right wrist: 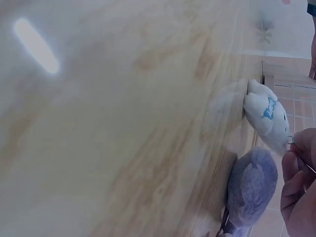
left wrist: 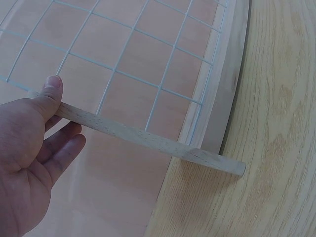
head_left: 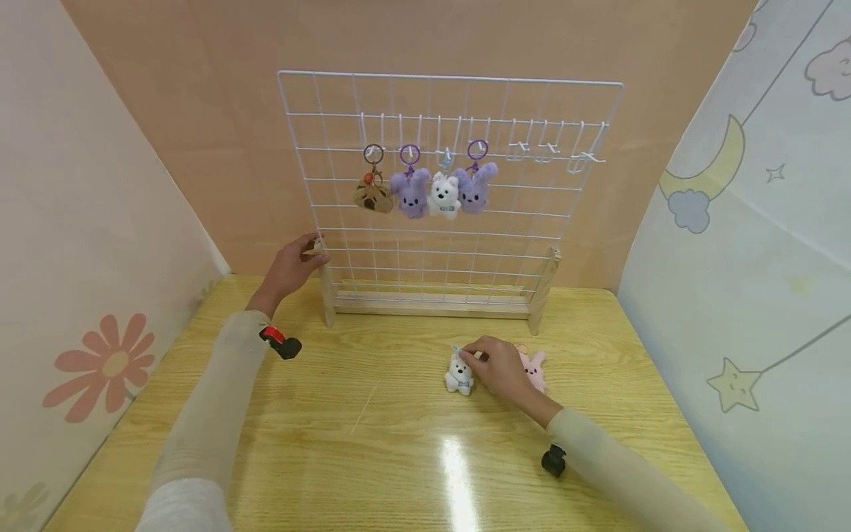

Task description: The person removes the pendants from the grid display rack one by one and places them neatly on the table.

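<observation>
Right hand (head_left: 500, 368): fingers pinching white plush (head_left: 459, 375) by top loop (right wrist: 291, 140); long axis tilted, head end up. Left hand (head_left: 291, 268): thumb, fingers clamped on wooden post (left wrist: 148, 139).

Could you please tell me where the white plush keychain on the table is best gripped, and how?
I'd pinch the light-blue loop above the head of the white plush keychain, coming from above and the right, where the right hand pinches it. The loop is slim and sticks out past the rounded body; with the head raised, it looks easy to reach.
</observation>
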